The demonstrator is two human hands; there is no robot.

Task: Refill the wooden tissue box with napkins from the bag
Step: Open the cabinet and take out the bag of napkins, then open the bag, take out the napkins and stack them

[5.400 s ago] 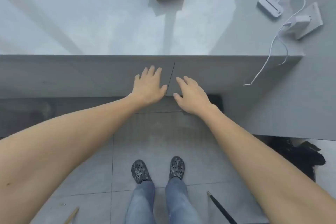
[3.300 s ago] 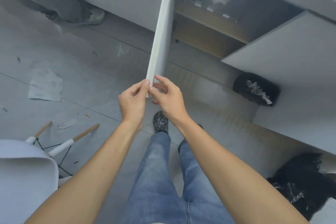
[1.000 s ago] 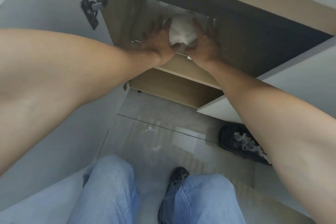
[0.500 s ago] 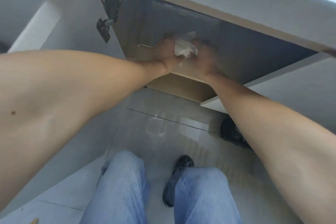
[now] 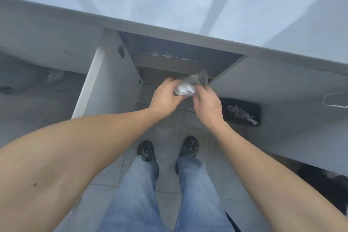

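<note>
A clear plastic bag of white napkins [image 5: 185, 87] hangs in the air in front of the open cabinet [image 5: 180, 58], just below the grey countertop [image 5: 169, 2]. My left hand [image 5: 165, 94] grips its left side and my right hand [image 5: 206, 100] grips its right side, both closed on it. The bag's twisted top sticks up past my right fingers. The wooden tissue box is out of view. The picture is blurred by motion.
The left cabinet door [image 5: 105, 79] stands open toward me and the right door [image 5: 273, 88] swings out to the right. A black bin with paper scraps [image 5: 240, 112] sits on the floor under the right door. A white cable [image 5: 334, 100] dangles at the right edge.
I have stood up from a crouch. Both hands have pulled the napkin bag out of the cabinet, and the countertop is in view again.
</note>
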